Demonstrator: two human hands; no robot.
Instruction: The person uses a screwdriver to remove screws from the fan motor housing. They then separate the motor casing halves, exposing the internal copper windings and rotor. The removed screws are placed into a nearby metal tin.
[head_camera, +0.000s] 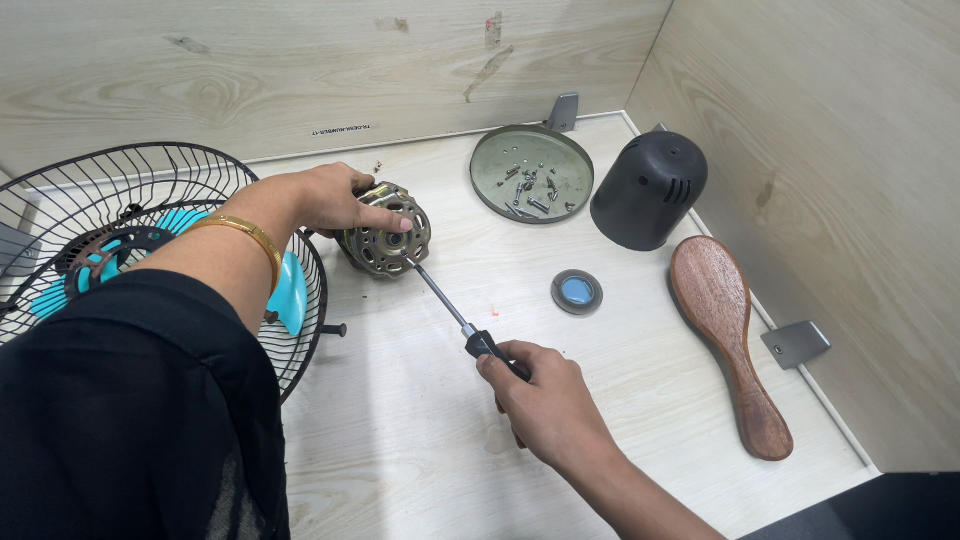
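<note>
Fan motor (385, 228) lies on its side on the pale table (640, 400), just right of the black fan guard (150, 230); left hand (335, 198) clamps over the motor's top, fingers wrapped on the housing. Right hand (545, 400), clenched around the handle of the screwdriver (450, 305), sits below-right of the motor, well apart from it. The tool's long axis runs diagonally up-left from that hand, tip touching the motor's face near the lower right edge; left hand is the nearer one.
</note>
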